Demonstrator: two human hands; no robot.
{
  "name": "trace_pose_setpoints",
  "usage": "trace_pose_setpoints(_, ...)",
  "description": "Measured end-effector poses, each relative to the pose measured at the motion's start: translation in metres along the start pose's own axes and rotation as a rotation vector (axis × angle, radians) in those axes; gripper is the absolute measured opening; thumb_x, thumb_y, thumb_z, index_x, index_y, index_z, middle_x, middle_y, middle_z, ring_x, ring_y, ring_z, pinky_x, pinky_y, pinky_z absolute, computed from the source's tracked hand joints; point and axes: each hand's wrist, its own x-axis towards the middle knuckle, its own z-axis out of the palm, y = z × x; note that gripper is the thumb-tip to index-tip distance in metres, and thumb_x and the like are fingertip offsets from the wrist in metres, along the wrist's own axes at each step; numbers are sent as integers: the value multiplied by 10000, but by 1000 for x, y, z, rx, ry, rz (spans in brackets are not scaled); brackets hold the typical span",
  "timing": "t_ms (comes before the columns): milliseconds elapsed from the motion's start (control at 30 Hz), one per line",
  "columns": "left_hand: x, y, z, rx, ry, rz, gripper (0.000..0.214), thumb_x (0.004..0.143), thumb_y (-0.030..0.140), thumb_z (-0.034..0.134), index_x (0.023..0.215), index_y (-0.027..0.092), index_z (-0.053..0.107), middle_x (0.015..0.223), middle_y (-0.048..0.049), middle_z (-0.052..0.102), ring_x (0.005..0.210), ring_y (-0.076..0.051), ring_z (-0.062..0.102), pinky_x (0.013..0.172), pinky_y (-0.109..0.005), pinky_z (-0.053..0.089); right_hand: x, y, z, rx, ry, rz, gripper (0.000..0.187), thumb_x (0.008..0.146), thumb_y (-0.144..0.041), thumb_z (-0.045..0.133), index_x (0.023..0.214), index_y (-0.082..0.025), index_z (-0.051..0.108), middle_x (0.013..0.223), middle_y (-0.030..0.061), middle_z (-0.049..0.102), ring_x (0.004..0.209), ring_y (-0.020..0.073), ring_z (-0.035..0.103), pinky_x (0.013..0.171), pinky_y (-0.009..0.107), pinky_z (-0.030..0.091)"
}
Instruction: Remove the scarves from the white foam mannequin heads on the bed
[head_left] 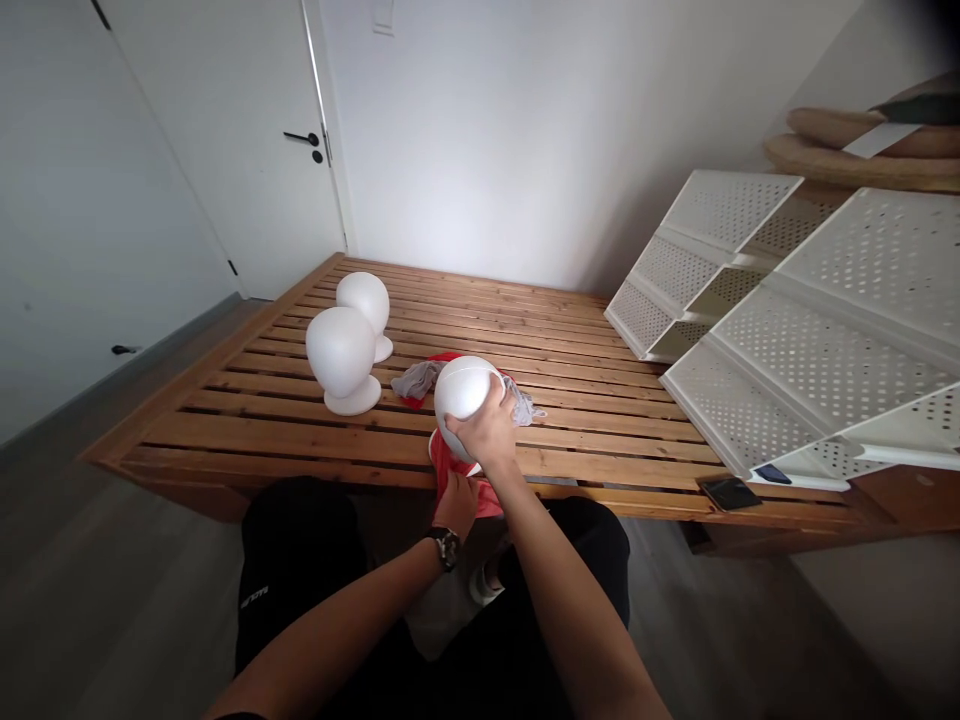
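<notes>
Near the front edge of the slatted wooden bed frame, the person's right hand is wrapped over the side of a smooth white foam head form, fingers spread and closed on its curve. The left hand, with a dark wristwatch on the wrist, sits just below, pinched onto the hanging edge of a red fabric piece that drapes from under the form and over the frame's edge. A crumpled grey cloth lies on the slats just behind the form, touching the red fabric.

Two more white foam head forms stand bare further left on the slats, close to each other and apart from the held one. At the right, a white perforated plastic rack rests tilted across the frame, and a dark phone lies near its lower corner.

Judging by the grips, the step in hand looks like fitting or pulling the red fabric at the base of the form while the right hand steadies it. The next move would seem to call for an even downward pull from the left hand, with the right keeping the light form from tipping or sliding off the edge.
</notes>
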Motion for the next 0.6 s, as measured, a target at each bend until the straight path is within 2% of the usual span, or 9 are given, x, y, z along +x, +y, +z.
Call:
trace_pose_setpoints(133,-37,-48,-13,182,6,27,472,926,72,423,1315,96,690,1072,-192,739,1112,-328,693,1162,-573,436,-3,3,-1,0,-5,-15,1131,659,-511,809,1578,-258,200,1455,199,360,1317,438,473,993,585,509)
trace_pose_setpoints(233,-62,-86,-33,252,10,36,449,951,62,376,1268,60,694,1021,-186,742,1014,-290,700,1104,-531,466,-3,5,-3,1,-20,-31,1125,664,-499,806,1580,-269,193,1474,196,348,1320,433,476,995,586,508)
trace_pose_setpoints(400,-103,-138,-69,288,-94,150,303,955,127,464,895,167,758,786,-119,706,878,-280,664,943,-452,487,3,10,-8,20,-21,-24,1131,657,-504,807,1576,-255,197,1469,198,358,1320,427,486,998,577,509)
trace_pose_setpoints(500,-116,-156,-89,296,-101,115,308,963,132,447,852,187,728,757,-106,687,834,-254,648,908,-414,475,8,12,-7,39,-22,-34,1160,637,-522,817,1576,-247,193,1481,205,344,1339,424,470,996,570,513)
trace_pose_setpoints(600,-107,-158,-109,242,-116,66,265,987,222,453,908,187,703,830,-116,704,853,-255,656,879,-403,481,11,16,-8,34,-27,-56,1178,607,-524,834,1567,-250,208,1495,203,332,1351,423,452,1010,581,502)
